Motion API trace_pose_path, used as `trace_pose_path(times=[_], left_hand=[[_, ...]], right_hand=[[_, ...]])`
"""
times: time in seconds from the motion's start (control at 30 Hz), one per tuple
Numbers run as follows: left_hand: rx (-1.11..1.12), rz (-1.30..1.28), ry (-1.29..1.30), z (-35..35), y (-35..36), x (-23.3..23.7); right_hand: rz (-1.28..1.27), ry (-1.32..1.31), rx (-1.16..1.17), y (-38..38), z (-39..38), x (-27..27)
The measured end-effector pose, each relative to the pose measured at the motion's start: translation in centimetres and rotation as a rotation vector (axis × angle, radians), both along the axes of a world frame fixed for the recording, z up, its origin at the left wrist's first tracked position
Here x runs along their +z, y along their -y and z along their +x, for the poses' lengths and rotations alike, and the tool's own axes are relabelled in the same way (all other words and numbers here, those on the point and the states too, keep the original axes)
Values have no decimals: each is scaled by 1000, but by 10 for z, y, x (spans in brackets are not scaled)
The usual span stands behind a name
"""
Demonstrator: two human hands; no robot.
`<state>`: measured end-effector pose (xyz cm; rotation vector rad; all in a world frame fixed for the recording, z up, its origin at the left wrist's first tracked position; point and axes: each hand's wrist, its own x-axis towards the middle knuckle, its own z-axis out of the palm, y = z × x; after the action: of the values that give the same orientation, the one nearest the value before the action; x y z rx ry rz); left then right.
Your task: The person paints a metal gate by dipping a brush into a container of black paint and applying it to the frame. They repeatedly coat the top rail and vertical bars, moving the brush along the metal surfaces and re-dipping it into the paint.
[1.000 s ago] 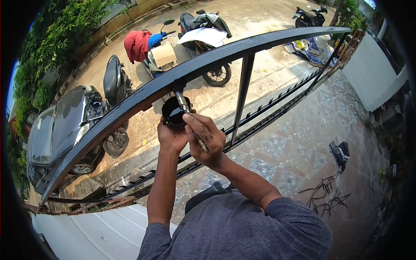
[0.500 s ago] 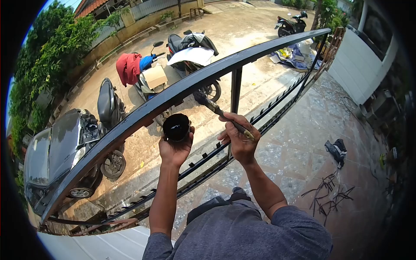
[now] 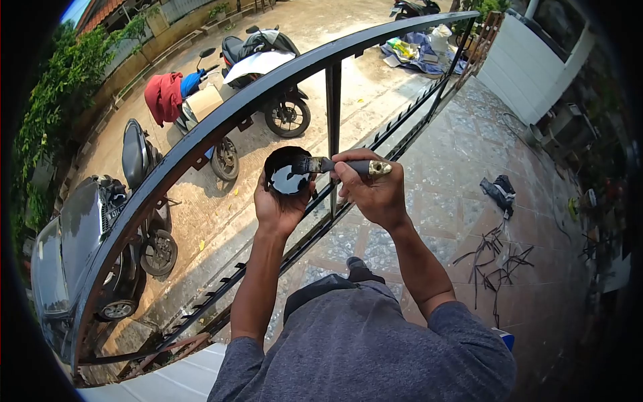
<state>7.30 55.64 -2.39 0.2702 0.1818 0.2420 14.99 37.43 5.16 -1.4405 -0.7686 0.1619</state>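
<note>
Within the right grip (image 3: 375, 195), a paintbrush handle (image 3: 379, 167).

I count two hands, one left hand (image 3: 282, 206) and one right hand (image 3: 376, 193), along with one brush (image 3: 358, 167) and one cup (image 3: 270, 167). Past them I make out four motorbikes (image 3: 135, 153), one car (image 3: 79, 231), one red cloth (image 3: 163, 99), one blue cloth (image 3: 191, 83) and one piece of cardboard (image 3: 203, 102).

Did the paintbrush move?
Yes. The brush went down, away from the black rail its tip was touching; now its bristles are over the cup.
</note>
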Motion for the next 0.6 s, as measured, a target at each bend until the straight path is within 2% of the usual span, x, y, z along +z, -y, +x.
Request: trace_pose_path(times=[0.13,0.3,0.4,0.47,0.53,0.57,0.6], left_hand=[[-32,14,46,0,11,-3],[-11,-31,28,-2,25,4],[-64,69,44,1,18,-5],[-66,-100,88,0,19,-2],[-69,-126,70,5,16,-2],[-99,-118,147,7,16,0],[-57,-155,63,7,18,6]], right_hand=[[-67,152,-43,-9,9,-1],[-171,216,-31,-11,13,-9],[-62,154,-24,-2,6,-2],[-98,257,47,6,1,4],[15,414,14,10,3,3],[20,511,7,13,2,7],[-31,468,79,18,0,9]])
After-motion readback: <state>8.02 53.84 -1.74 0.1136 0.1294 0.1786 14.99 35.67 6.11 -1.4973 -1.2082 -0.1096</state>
